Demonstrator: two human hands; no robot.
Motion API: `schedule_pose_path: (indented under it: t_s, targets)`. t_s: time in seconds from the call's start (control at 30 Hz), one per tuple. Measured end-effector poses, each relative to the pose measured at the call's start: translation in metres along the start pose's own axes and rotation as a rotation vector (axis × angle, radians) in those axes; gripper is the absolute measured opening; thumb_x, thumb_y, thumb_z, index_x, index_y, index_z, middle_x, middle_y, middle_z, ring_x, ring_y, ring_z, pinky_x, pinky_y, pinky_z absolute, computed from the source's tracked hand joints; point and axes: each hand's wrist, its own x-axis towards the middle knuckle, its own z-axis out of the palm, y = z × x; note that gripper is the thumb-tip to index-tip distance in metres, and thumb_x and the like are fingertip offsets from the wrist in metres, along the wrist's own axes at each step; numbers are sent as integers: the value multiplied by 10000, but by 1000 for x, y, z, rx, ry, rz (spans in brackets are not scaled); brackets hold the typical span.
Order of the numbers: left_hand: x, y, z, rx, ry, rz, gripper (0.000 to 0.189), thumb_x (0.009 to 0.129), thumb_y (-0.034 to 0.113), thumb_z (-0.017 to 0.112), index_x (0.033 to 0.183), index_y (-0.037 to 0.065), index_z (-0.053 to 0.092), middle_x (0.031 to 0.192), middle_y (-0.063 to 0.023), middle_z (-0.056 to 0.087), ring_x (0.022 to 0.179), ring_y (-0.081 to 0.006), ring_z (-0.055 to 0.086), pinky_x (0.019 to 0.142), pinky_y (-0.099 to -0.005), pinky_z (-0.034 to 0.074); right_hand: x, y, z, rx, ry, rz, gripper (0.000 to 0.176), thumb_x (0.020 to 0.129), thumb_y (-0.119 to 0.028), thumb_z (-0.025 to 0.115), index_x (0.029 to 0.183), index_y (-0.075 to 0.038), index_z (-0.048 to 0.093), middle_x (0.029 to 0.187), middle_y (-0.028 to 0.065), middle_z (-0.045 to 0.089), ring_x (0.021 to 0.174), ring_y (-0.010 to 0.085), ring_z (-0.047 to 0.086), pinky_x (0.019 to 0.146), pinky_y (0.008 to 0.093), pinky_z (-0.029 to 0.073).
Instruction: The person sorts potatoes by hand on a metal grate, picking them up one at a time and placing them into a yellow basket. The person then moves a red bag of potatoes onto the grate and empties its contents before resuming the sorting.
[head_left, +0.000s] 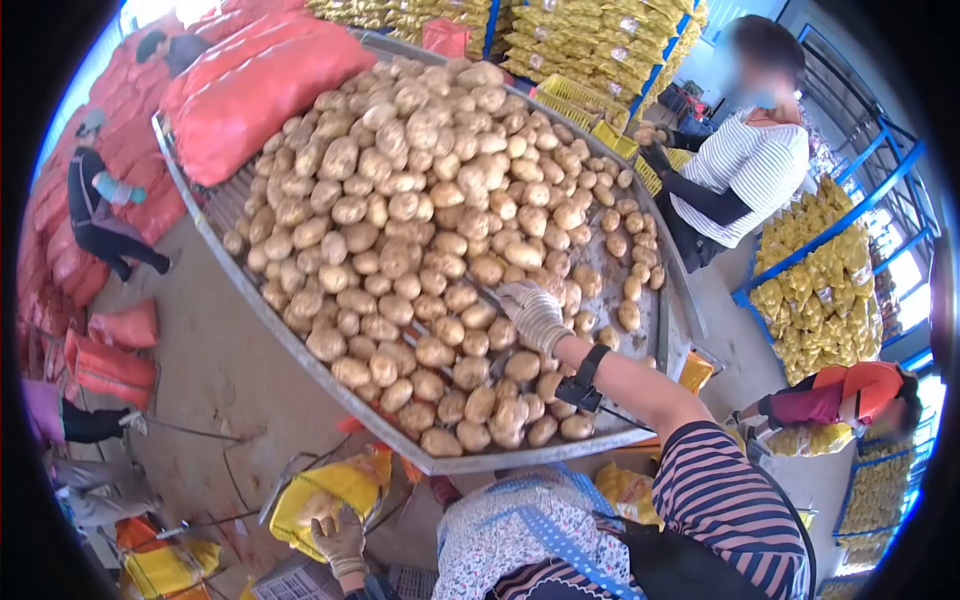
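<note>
A heap of potatoes [400, 215] lies on a metal-rimmed table [300, 376] in front of me. My right hand [535, 314], in a pale knitted glove, reaches onto the heap with its fingers stretched over the potatoes. My left hand [341, 541], gloved too, is low beside the mouth of a yellow mesh bag [345, 492] below the table edge. Its fingers look apart, and a pale potato [320, 506] shows in the bag just above them. A black strap with a small device [582, 385] circles my right wrist.
A full red sack [262, 100] lies on the table's far left corner. A co-worker in a striped top [745, 165] stands at the right side near yellow crates [580, 102]. Stacked yellow bags [815, 285] and piled red sacks [60, 240] flank the floor. Other people work around.
</note>
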Motion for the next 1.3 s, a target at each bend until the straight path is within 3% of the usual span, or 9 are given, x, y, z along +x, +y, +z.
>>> schedule_pose_path:
  t_s: [0.17, 0.53, 0.6, 0.67, 0.7, 0.73, 1.03, 1.17, 1.3]
  targets:
    - [-57, -92, 94, 498, -300, 95, 365, 912, 370, 650, 1194, 141, 615, 1177, -87, 649, 1041, -286, 644, 806, -458, 571, 85, 60, -7, -336, -31, -132, 360, 840, -251, 673, 1198, -205, 672, 1372, 180, 524, 1169, 411, 549, 958, 506, 495]
    - [-137, -366, 249, 1179, -915, 266, 364, 975, 218, 600, 1289, 42, 546, 1073, -104, 669, 836, -218, 667, 733, -362, 581, 186, 140, -135, -536, -227, -10, 321, 820, -167, 587, 1126, -89, 645, 1048, 222, 675, 806, 373, 703, 682, 502, 561]
    - [-156, -410, 254, 1280, -761, 283, 381, 1000, 260, 566, 1301, 28, 544, 1092, -89, 669, 869, -205, 665, 780, -329, 579, 187, 229, -102, -324, -27, -200, 239, 901, -157, 544, 1079, -71, 678, 1090, 204, 685, 961, 364, 680, 821, 482, 552]
    - [-153, -433, 243, 1260, -932, -19, 373, 1014, 284, 554, 1289, 34, 579, 1090, -64, 651, 942, -170, 634, 823, -348, 538, 170, 273, -96, -375, -232, -415, 522, 946, -159, 533, 1449, -46, 451, 1323, 217, 591, 1152, 363, 613, 961, 435, 508]
    - [-223, -466, 257, 1294, -619, 189, 346, 1000, 287, 572, 1236, 39, 622, 1015, -24, 647, 886, -128, 608, 769, -303, 522, 167, 270, -96, -455, -316, -296, 669, 911, -129, 595, 1521, -47, 331, 1467, 208, 466, 1270, 359, 532, 1015, 438, 484]
    - [-198, -446, 232, 1372, -916, 226, 335, 991, 282, 594, 1241, 60, 620, 992, 9, 639, 849, -99, 592, 748, -282, 514, 169, 246, -63, -524, -253, -262, 758, 845, -116, 666, 1527, -100, 336, 1487, 211, 433, 1270, 384, 523, 1029, 446, 472]
    - [-177, -347, 145, 936, -755, 51, 403, 975, 267, 636, 1313, 54, 582, 1111, -58, 685, 937, -139, 660, 803, -295, 557, 133, 106, -100, 119, 72, -118, 728, 737, -80, 736, 1421, -103, 488, 1246, 174, 590, 1149, 335, 588, 992, 431, 497]
    - [-185, -272, 127, 697, -798, -76, 605, 954, 455, 617, 1414, 85, 486, 1277, -113, 611, 1156, -221, 604, 980, -423, 515, 28, -80, -63, 701, -534, -39, 673, 734, -93, 820, 1341, -131, 533, 1118, 89, 643, 907, 192, 684, 703, 276, 634]
    - [-170, -197, 81, 453, -777, -4, 793, 850, 709, 605, 1387, 134, 503, 1268, -123, 594, 1194, -267, 594, 1022, -472, 504, -86, -190, 46, 368, -878, -509, 690, 741, -276, 831, 1314, -49, 521, 1215, 186, 577, 1100, 301, 616, 931, 380, 540]
